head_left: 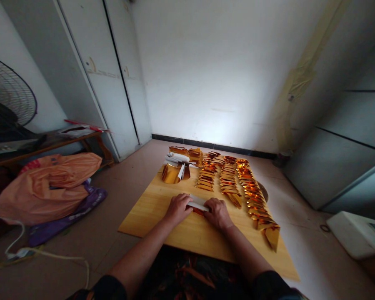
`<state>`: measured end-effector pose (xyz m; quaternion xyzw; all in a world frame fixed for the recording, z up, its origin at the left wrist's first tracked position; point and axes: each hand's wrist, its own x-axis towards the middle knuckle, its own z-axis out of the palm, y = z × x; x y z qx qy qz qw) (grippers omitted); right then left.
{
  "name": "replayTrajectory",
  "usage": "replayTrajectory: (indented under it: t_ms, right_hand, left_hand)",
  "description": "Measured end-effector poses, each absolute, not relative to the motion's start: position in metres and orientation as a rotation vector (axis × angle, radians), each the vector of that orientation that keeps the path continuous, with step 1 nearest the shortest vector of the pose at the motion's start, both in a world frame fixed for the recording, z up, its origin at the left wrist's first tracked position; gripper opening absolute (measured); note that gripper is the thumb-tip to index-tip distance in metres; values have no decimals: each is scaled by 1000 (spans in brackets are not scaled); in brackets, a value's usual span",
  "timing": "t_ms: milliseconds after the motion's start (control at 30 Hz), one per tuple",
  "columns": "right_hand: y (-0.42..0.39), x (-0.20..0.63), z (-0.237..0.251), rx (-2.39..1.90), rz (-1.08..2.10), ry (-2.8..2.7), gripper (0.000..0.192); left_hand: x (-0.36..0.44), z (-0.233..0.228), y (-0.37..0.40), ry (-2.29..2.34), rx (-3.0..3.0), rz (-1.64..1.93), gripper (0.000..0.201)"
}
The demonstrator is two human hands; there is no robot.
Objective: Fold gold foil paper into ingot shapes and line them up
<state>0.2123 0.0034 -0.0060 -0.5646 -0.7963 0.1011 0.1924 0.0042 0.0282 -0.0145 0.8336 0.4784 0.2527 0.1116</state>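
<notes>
Paper sheet: sat between the two hands over the near middle part of the table, its long side running left to right; the upper face showed pale grey-white, with reddish gold along the near side. Whether it rested on the wood could not be told.
Left hand: fingers curled and close together, pinching the left end of the sheet.
Right hand: fingers bent and bunched, pinching the right end; some of the fingertips were hidden.
Table: pale wood, bare to the left of the hands and just beyond them.
Right row: folded gold pieces, overlapping one another, ran from the far edge toward the near right corner.
Middle row: similar gold pieces, shorter in extent, ended beyond the right hand.
Left row: more gold pieces, well apart from the left hand.
Curved gold sheet: lay at the far left of the table, near a white bundle and brownish-gold stacks.
Left side of the room: a peach-coloured bag lay partly over a purple bag, near a fan.
Right side: a white box stood well apart from the table.
</notes>
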Motion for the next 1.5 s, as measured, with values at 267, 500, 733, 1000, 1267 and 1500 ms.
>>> replayTrajectory:
  t_ms: [267,500,733,1000,1267,1500]
  right_hand:
    - [3,210,-10,-1552,266,-2179,9]
    - [-4,209,-6,-1451,187,-2280,17]
    - [-15,211,1,-1296,-29,-2482,18]
    - [-22,217,4,-1297,44,-2509,21]
    - [-10,205,9,-1609,212,-2317,22]
    - [1,199,10,-1880,161,-2170,31]
  left_hand:
    - [2,-12,26,1367,2533,771,26]
    - [-5,-12,22,1191,2654,791,25]
    - [-12,-11,17,1094,2763,725,30]
    - [-19,4,4,1107,2863,580,32]
    - [1,-1,8,1286,2861,650,16]
    - [11,-16,10,1364,2863,757,18]
